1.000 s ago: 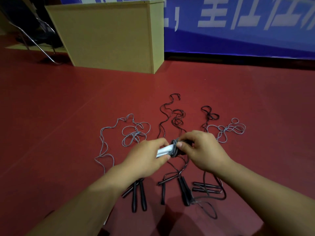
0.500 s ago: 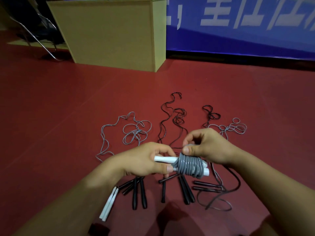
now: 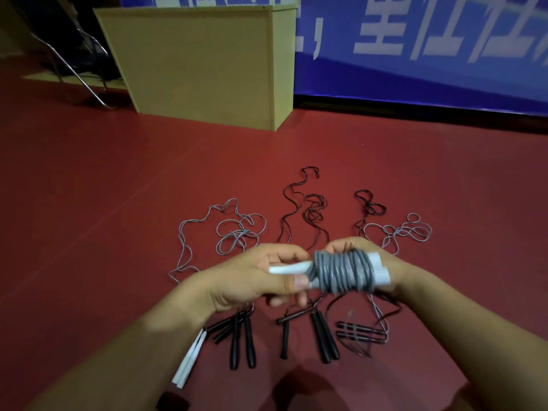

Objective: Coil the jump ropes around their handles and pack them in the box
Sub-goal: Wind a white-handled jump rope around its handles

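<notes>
While the grey rope bundle (image 3: 344, 275) sits up in the air between both hands at dead center, you can see why it's held this way: the left hand (image 3: 252, 280) has its fingers curled round the bare end of the white handles (image 3: 289, 267), which keeps the two sticks pressed together as a core, and the right hand (image 3: 382, 262) cups the far end at about 3 o'clock of the bundle. That hand is mostly hidden behind the coil, so I honestly can't tell exactly how its fingers sit, though it looks wrapped on the handles and coil. The wraps look tight and done, so my guess is the loose end just needs tucking before it goes away.

The box (image 3: 201, 63) is up at 11 o'clock on the red floor (image 3: 89, 203), well apart from the hands, and its top isn't visible from here.

Everything else is laid out in a row, presumably so each rope can be grabbed by its handles: black handles (image 3: 243, 339) at 6 to 7 o'clock, another white pair (image 3: 189, 360) at 7, more black handles (image 3: 324, 336) at 6, with loose grey cord (image 3: 234, 232) and black cord (image 3: 308, 209) trailing off toward 12. Plenty left to coil.
</notes>
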Tool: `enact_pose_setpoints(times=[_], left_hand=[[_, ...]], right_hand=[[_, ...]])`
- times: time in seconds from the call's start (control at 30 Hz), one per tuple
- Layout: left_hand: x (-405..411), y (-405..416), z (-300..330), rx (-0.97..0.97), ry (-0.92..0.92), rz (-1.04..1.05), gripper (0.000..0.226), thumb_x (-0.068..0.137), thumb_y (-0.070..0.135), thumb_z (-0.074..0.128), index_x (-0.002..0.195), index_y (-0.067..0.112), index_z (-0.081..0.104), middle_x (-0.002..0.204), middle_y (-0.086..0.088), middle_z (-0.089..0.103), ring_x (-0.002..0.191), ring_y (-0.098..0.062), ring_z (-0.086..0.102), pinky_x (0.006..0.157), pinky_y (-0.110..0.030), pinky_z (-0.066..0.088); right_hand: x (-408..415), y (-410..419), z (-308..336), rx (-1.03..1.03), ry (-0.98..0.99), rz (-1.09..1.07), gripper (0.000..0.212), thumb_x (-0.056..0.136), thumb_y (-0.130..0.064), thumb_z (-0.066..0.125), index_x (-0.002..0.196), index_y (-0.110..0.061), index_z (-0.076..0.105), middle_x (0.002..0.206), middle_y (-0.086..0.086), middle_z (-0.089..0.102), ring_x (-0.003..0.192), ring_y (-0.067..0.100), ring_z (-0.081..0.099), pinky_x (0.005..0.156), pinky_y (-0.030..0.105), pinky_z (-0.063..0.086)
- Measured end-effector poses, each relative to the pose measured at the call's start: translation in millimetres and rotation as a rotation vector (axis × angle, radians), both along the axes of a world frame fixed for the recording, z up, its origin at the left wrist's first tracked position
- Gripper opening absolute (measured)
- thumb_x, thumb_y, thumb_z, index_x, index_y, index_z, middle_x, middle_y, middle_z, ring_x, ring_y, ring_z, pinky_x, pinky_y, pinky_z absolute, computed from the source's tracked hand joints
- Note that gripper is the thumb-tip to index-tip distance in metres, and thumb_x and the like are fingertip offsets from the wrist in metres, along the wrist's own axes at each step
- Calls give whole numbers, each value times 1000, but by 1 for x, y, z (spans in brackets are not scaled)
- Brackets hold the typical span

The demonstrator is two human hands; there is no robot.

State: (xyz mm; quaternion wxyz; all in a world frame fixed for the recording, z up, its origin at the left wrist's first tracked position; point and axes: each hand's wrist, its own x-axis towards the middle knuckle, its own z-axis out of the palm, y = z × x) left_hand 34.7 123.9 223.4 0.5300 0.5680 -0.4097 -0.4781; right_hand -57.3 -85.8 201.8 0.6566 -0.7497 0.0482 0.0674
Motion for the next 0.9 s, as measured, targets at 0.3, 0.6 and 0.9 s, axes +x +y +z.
enact_pose_setpoints(times=[0.3,0.6,0.9], left_hand=[[-1,-9,-3,-59,-11,384,39,88,31,58,108,-3,53,67,0,57,51,-10,43,50,-16,38],[3,-14,-4,-109,53,596,21,83,30,58,88,9,54,63,-1,54,47,-11,38,45,-19,32],[2,-19,-7,-68,47,662,21,82,12,57,101,6,54,66,-2,56,48,-10,41,45,-21,32]], right_hand=[[3,27,0,13,-1,-29,32,104,-20,39,82,-2,53,58,3,58,47,13,48,51,23,42],[7,32,1,64,-7,-123,32,104,-21,37,87,-6,59,60,1,48,53,11,46,56,19,44],[9,29,-5,-8,42,-246,15,100,-21,49,87,-15,52,65,4,57,47,13,41,48,28,29]])
